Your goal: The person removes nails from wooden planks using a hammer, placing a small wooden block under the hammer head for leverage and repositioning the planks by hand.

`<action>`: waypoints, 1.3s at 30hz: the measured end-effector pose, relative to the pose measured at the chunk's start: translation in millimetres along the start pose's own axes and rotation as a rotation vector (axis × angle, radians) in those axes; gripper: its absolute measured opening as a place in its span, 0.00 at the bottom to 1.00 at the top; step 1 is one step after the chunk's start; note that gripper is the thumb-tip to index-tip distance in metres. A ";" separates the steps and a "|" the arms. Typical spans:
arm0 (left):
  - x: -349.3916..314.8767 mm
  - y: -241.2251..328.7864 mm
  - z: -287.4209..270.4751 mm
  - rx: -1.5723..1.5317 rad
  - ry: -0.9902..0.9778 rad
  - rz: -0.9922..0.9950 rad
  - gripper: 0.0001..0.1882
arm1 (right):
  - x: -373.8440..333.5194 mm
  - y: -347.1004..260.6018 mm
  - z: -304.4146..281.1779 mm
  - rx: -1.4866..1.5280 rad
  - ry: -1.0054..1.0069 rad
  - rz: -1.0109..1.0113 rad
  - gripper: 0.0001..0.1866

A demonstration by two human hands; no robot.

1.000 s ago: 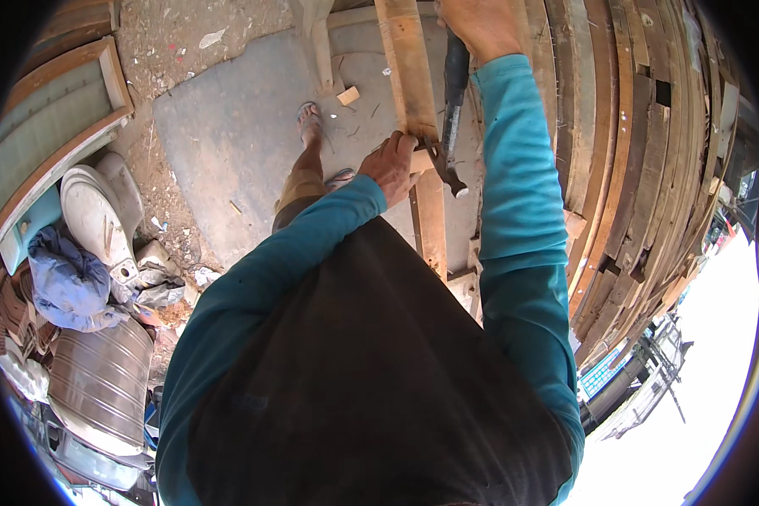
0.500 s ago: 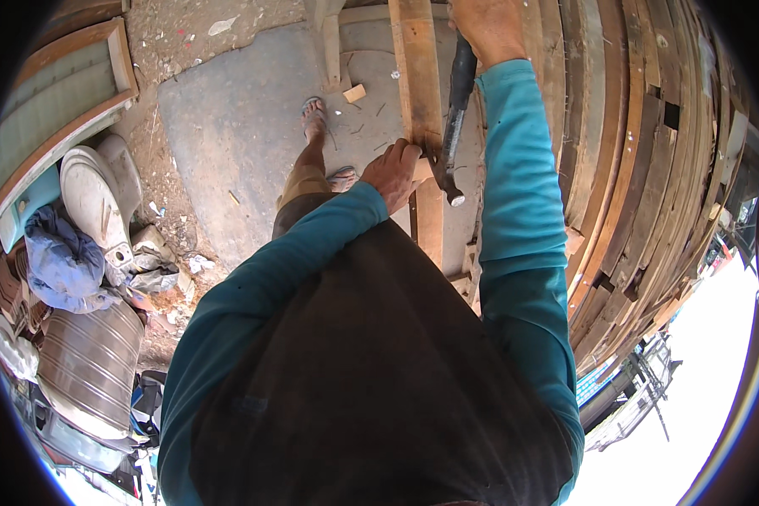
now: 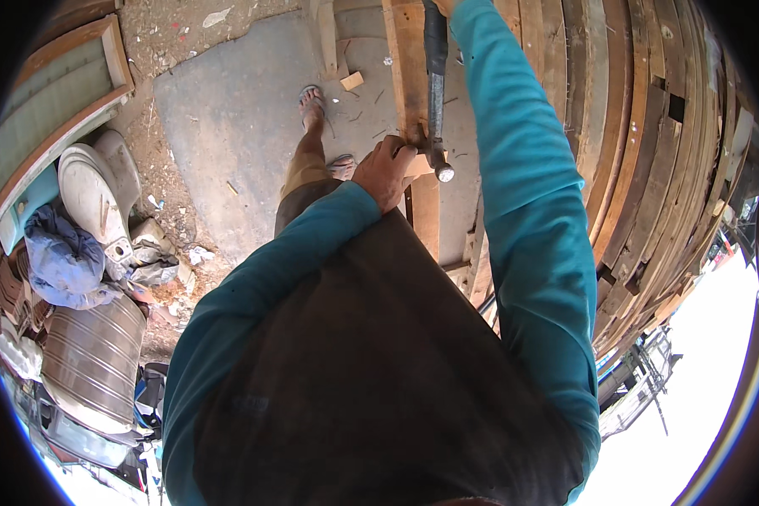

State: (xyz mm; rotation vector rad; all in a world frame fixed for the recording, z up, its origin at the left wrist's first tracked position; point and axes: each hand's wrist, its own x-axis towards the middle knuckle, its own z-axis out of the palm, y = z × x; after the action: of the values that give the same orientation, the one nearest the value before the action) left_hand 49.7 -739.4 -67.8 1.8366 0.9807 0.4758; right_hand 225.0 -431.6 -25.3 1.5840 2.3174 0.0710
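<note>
The fingers of my left hand (image 3: 381,175) are bent in a narrow grip at a pale wood block (image 3: 422,166), just above the middle of the frame; their undersides are hidden. My right hand (image 3: 445,7), cut off by the upper edge, holds the black grip of a claw hammer (image 3: 435,101). Its shaft points down the frame, and the head sits right by my left fingertips, at the block; I can't tell whether they touch. Beneath runs a long plank (image 3: 407,63), reaching the upper edge. Between its right edge and my right sleeve (image 3: 527,169) lies a narrow strip of open floor. Beyond the sleeve, stacked boards (image 3: 620,110) wall in the right side. Left of the plank there is far more room: a broad grey sheet (image 3: 228,126) spreads past my sandalled foot (image 3: 311,103) toward the wood-framed panel (image 3: 63,110) at upper left.
</note>
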 end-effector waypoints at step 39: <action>208.1 -12.8 -20.2 -0.010 0.375 -0.524 0.65 | -312.6 -75.7 -170.7 1.642 1.066 0.439 0.12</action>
State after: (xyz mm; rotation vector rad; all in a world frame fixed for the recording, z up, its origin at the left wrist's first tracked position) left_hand 155.4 -559.8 -89.3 1.4242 1.6502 0.5026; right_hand 208.1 -721.5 194.5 3.3943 2.6188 -1.6484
